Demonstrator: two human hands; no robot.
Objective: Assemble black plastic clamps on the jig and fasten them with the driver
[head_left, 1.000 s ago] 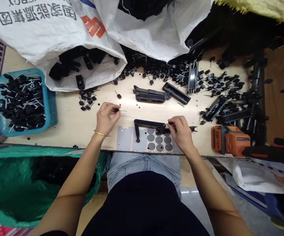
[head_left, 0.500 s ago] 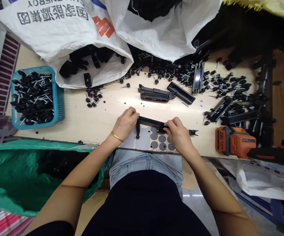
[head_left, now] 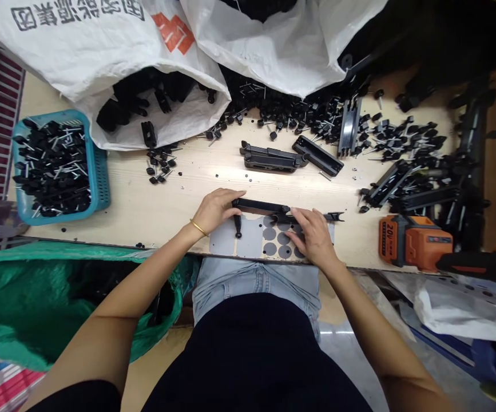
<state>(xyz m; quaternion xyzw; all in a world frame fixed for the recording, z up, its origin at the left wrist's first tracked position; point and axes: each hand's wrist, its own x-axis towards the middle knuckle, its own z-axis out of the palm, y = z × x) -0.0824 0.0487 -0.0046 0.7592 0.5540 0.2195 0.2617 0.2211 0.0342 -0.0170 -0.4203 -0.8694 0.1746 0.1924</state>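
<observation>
A long black plastic channel bar (head_left: pixel 261 206) lies crosswise in front of me, with a short black arm (head_left: pixel 238 226) hanging from its left end. My left hand (head_left: pixel 217 213) has its thumb and fingers on either side of that end, holding it loosely. Beside the bar's right end, my right hand (head_left: pixel 314 233) is open, its thumb and forefinger spread apart. A second black piece with a forked end (head_left: pixel 334 217) runs behind the right fingers, partly hidden. Underneath is a grey board with round discs (head_left: pixel 269 249).
Several black bars (head_left: pixel 273 160) lie further back, among scattered black-headed screws (head_left: pixel 415 140). A blue basket (head_left: pixel 103 171) of such screws stands left. White sacks (head_left: pixel 205 123) line the back. An orange power tool (head_left: pixel 415 240) sits right; a green bag (head_left: pixel 11 297) hangs at front left.
My right fingers have let go of the bar's right end and spread apart. My left hand has shifted slightly left, its fingers straighter. The bar sits a little lower and further left.
</observation>
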